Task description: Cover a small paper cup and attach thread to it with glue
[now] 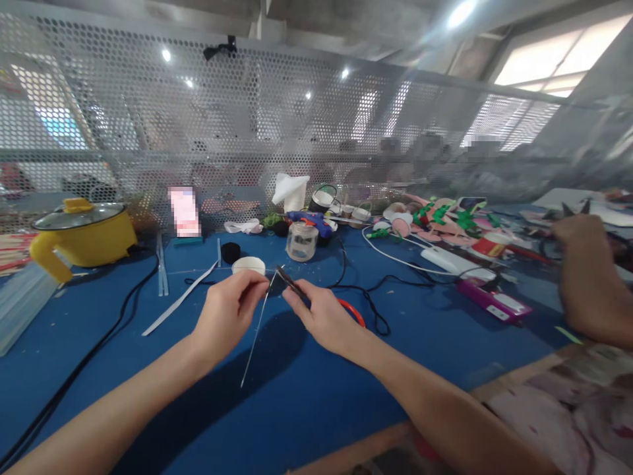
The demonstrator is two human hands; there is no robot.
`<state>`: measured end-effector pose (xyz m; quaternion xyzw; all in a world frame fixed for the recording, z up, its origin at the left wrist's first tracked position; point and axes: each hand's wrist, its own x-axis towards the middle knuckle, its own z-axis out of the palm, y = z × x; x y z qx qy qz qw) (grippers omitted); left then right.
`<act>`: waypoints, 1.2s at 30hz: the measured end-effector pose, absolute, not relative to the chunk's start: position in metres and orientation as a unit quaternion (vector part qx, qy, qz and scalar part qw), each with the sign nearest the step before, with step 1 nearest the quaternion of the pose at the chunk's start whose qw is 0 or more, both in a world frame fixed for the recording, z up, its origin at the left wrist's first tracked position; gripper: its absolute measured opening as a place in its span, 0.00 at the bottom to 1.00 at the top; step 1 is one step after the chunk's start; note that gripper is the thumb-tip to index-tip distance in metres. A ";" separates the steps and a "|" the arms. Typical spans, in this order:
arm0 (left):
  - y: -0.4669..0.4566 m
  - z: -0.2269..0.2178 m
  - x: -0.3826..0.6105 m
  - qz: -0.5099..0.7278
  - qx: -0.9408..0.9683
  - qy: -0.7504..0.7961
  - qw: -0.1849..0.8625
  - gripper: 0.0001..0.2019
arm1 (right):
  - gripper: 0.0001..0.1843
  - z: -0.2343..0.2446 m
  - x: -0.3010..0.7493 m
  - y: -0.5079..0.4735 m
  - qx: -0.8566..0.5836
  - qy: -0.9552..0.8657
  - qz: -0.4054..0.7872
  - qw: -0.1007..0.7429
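— Where's the strip?

— Your left hand has its grip pinched shut on the top end of the strip, thumb against fingertips. The rest slants down toward the worktop. I can't tell whether the free end touches the blue surface.

— And my right?

— Your right hand has its grip closed round a dark tool, whose tip meets the strip just beside your left fingertips. I can't tell whether it's blades or tweezers. A red loop shows behind that hand.

— How do I do this well?

— As I judge it, hold the strip taut and work close to the pinch so it can't flex. Keep your left fingertips out of the tool's tip, and brace both wrists low. Mind the cable just behind your right hand and the cup beyond your left. Another person's arm rests well off to your right.
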<state>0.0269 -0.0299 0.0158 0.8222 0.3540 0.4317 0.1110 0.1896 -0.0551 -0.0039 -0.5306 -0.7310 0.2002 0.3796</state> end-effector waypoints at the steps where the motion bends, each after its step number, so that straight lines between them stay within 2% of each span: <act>1: -0.030 0.015 0.025 0.437 0.843 0.313 0.007 0.06 | 0.15 -0.003 0.190 -0.055 -0.538 -0.727 0.203 0.375; 3: -0.028 0.014 0.021 0.434 0.852 0.244 -0.161 0.09 | 0.15 -0.003 0.189 -0.055 -0.546 -0.725 0.215 0.362; 5: -0.026 0.013 0.019 0.406 0.848 0.220 -0.259 0.09 | 0.14 -0.005 0.188 -0.057 -0.539 -0.732 0.225 0.350; 8: -0.025 0.014 0.018 0.386 0.841 0.225 -0.305 0.07 | 0.12 -0.009 0.186 -0.058 -0.520 -0.747 0.234 0.341; 10: -0.025 0.014 0.020 0.400 0.841 0.239 -0.274 0.05 | 0.12 -0.013 0.186 -0.058 -0.520 -0.750 0.231 0.338; 12: -0.025 0.015 0.022 0.437 0.842 0.268 -0.166 0.04 | 0.14 -0.015 0.186 -0.057 -0.524 -0.750 0.214 0.341; 13: -0.026 0.015 0.024 0.460 0.834 0.297 -0.073 0.03 | 0.14 -0.016 0.186 -0.057 -0.525 -0.751 0.202 0.347; 15: -0.027 0.017 0.028 0.485 0.772 0.364 0.192 0.04 | 0.13 -0.018 0.185 -0.056 -0.519 -0.753 0.173 0.365; 17: -0.027 0.019 0.031 0.455 0.643 0.396 0.473 0.07 | 0.11 -0.018 0.184 -0.055 -0.511 -0.754 0.141 0.387; 18: -0.027 0.020 0.033 0.428 0.573 0.392 0.578 0.08 | 0.10 -0.017 0.184 -0.055 -0.509 -0.754 0.126 0.396; 19: -0.026 0.021 0.033 0.407 0.520 0.380 0.648 0.09 | 0.10 -0.016 0.184 -0.055 -0.509 -0.752 0.117 0.402; 21: -0.026 0.020 0.034 0.390 0.484 0.368 0.692 0.09 | 0.09 -0.013 0.184 -0.054 -0.514 -0.746 0.125 0.404; 23: -0.026 0.018 0.032 0.385 0.552 0.386 0.631 0.10 | 0.11 -0.009 0.186 -0.054 -0.524 -0.736 0.162 0.396; 24: -0.027 0.016 0.031 0.381 0.616 0.400 0.562 0.10 | 0.12 -0.007 0.187 -0.054 -0.533 -0.729 0.179 0.390; 27: -0.030 0.013 0.027 0.401 0.812 0.368 0.211 0.08 | 0.16 -0.003 0.191 -0.053 -0.559 -0.711 0.198 0.377; 29: -0.031 0.014 0.026 0.420 0.858 0.294 -0.039 0.06 | 0.17 -0.003 0.192 -0.053 -0.561 -0.711 0.209 0.370; 31: -0.030 0.016 0.026 0.411 0.854 0.248 -0.202 0.06 | 0.15 -0.006 0.190 -0.054 -0.553 -0.717 0.222 0.363; 33: -0.028 0.019 0.026 0.390 0.845 0.244 -0.273 0.05 | 0.13 -0.008 0.187 -0.056 -0.544 -0.726 0.213 0.362; 36: -0.025 0.020 0.026 0.394 0.845 0.243 -0.269 0.04 | 0.13 -0.012 0.184 -0.057 -0.537 -0.738 0.183 0.365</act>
